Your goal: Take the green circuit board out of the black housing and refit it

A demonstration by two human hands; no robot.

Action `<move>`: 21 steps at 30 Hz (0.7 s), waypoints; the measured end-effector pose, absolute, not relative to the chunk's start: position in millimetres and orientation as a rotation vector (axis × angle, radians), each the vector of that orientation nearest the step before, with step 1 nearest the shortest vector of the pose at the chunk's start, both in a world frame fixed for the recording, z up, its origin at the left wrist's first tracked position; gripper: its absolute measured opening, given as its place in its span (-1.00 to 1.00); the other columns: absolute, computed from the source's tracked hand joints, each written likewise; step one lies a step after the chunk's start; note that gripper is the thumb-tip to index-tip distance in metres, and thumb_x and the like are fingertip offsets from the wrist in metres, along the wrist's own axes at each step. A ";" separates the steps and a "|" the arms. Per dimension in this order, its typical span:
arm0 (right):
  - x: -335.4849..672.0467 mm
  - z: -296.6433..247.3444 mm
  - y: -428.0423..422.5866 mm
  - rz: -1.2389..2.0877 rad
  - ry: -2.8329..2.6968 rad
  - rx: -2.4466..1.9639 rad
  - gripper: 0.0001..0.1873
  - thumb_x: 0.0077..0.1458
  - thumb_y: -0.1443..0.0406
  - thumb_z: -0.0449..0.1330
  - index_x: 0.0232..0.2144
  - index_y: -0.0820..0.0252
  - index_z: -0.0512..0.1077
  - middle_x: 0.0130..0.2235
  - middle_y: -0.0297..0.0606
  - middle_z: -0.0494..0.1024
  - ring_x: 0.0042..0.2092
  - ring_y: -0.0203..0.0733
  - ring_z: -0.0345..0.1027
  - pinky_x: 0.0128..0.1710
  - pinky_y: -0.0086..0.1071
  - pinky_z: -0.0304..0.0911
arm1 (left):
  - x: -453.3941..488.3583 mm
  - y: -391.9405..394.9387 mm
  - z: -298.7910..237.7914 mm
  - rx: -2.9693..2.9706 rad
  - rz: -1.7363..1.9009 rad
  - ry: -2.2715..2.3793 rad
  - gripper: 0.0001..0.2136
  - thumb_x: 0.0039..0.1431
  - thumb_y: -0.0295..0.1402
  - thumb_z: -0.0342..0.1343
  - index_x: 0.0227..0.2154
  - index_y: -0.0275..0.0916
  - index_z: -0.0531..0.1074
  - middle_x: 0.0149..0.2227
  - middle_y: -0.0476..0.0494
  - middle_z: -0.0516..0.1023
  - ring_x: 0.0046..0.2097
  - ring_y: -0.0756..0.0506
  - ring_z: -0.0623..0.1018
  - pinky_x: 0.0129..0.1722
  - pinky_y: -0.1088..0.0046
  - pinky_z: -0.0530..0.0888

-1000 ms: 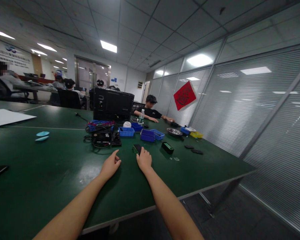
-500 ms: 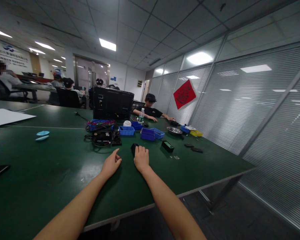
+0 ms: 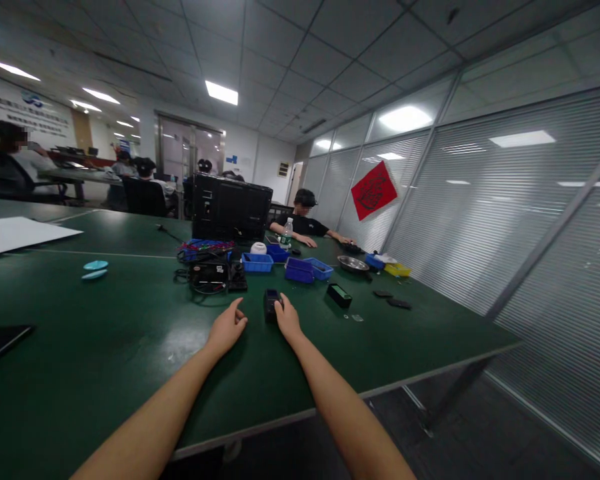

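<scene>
A small black boxy device with a dark screen-like panel [image 3: 270, 308] stands on the green table [image 3: 130, 380] in front of me. My right hand [image 3: 289, 317] grips it from the right side, with the thumb across its near face. The other fingers are partly hidden behind it. My left hand [image 3: 229, 327] lies on the table to the left, apart from the device, fingers loosely bent and spread, holding nothing. To the right of my right hand is an open black box with a green inside [image 3: 339, 295].
Beyond my hands are a black power adapter with cables [image 3: 209, 275], blue bins [image 3: 299, 270], a white ball [image 3: 259, 248], a water bottle [image 3: 287, 231], a monitor [image 3: 233, 208] and a metal bowl [image 3: 353, 264]. Across the table sits another person [image 3: 306, 223].
My right hand has shifted from over the device to its right side, and the device's panel now shows. My left hand stays much the same. The view has turned slightly left.
</scene>
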State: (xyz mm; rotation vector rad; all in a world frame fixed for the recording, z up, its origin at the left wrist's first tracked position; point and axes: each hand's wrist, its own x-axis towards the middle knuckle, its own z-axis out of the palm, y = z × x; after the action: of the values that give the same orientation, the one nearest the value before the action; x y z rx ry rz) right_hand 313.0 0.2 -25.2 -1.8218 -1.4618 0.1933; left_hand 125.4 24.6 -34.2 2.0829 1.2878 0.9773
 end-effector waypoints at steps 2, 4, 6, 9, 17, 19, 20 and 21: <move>313.9 -27.3 2.7 0.280 -1.473 -1.747 -0.50 0.11 0.20 -0.10 0.08 0.28 0.18 0.03 -0.11 0.33 0.04 -0.13 0.19 0.03 -0.31 0.05 | 126.0 24.2 -34.0 2.088 0.977 1.288 -0.49 0.02 -0.33 -0.01 0.08 -0.21 0.11 -0.33 -0.02 0.47 -0.39 0.01 0.44 -0.36 0.52 0.33; 309.6 -28.7 3.3 0.340 -1.472 -1.665 -0.52 0.09 0.21 -0.05 0.05 0.24 0.22 0.03 -0.14 0.34 0.04 -0.14 0.19 0.04 -0.31 0.05 | 126.9 23.5 -33.2 2.083 0.987 1.286 -0.50 0.04 -0.26 -0.02 0.08 -0.21 0.11 -0.30 -0.03 0.48 -0.38 0.01 0.45 -0.35 0.51 0.34; 300.9 -30.3 3.4 0.418 -1.453 -1.568 -0.54 0.07 0.20 -0.02 0.02 0.21 0.26 0.00 -0.17 0.37 0.01 -0.15 0.24 0.01 -0.30 0.10 | 127.9 23.0 -32.4 2.084 1.011 1.292 -0.49 0.05 -0.17 -0.02 0.07 -0.20 0.13 -0.22 -0.08 0.47 -0.34 -0.01 0.46 -0.31 0.49 0.36; 284.0 -33.6 4.5 0.582 -1.394 -1.421 -0.59 0.05 0.13 0.00 -0.08 0.17 0.34 -0.12 -0.20 0.45 -0.17 -0.19 0.36 -0.18 -0.34 0.27 | 129.3 23.1 -31.8 2.148 1.059 1.292 -0.46 0.03 -0.09 -0.02 0.07 -0.20 0.14 -0.06 -0.16 0.40 -0.16 -0.08 0.45 -0.16 0.43 0.34; 266.3 -35.5 10.2 0.937 -1.039 -1.197 -0.70 -0.02 0.14 0.03 -0.33 0.26 0.32 -0.41 -0.25 0.44 -0.62 -0.37 0.30 -0.73 -0.50 0.21 | 130.2 21.7 -31.4 2.201 1.035 1.409 -0.29 -0.10 -0.08 0.10 0.10 -0.28 0.06 0.06 -0.26 0.31 0.05 -0.17 0.33 -0.02 0.41 0.25; 271.1 -34.9 12.0 0.887 -0.975 -1.191 -0.74 -0.02 0.17 0.02 -0.38 0.27 0.31 -0.48 -0.29 0.42 -0.64 -0.39 0.28 -0.76 -0.55 0.14 | 129.3 19.6 -30.4 2.181 0.975 1.456 -0.33 -0.07 -0.17 0.10 0.12 -0.25 0.04 0.05 -0.23 0.33 0.03 -0.15 0.36 -0.07 0.44 0.27; 274.6 -34.9 13.2 0.835 -0.956 -1.207 -0.76 -0.02 0.19 0.01 -0.41 0.27 0.31 -0.52 -0.31 0.41 -0.66 -0.40 0.25 -0.78 -0.57 0.08 | 128.6 18.5 -29.6 2.168 0.947 1.487 -0.35 -0.06 -0.21 0.08 0.12 -0.24 0.04 0.04 -0.23 0.34 0.01 -0.14 0.38 -0.09 0.45 0.28; 278.6 -35.1 14.5 0.772 -0.945 -1.229 -0.77 -0.02 0.20 0.00 -0.43 0.27 0.31 -0.55 -0.33 0.39 -0.68 -0.41 0.23 -0.79 -0.58 0.03 | 127.8 17.3 -28.7 2.154 0.924 1.518 -0.37 -0.04 -0.24 0.06 0.12 -0.24 0.04 0.03 -0.23 0.36 0.00 -0.14 0.39 -0.10 0.45 0.28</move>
State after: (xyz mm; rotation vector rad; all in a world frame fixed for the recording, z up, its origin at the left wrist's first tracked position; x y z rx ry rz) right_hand 278.6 14.5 -35.1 -1.2294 -0.9451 0.7719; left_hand 127.8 17.3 -28.7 2.1536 1.5183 0.9245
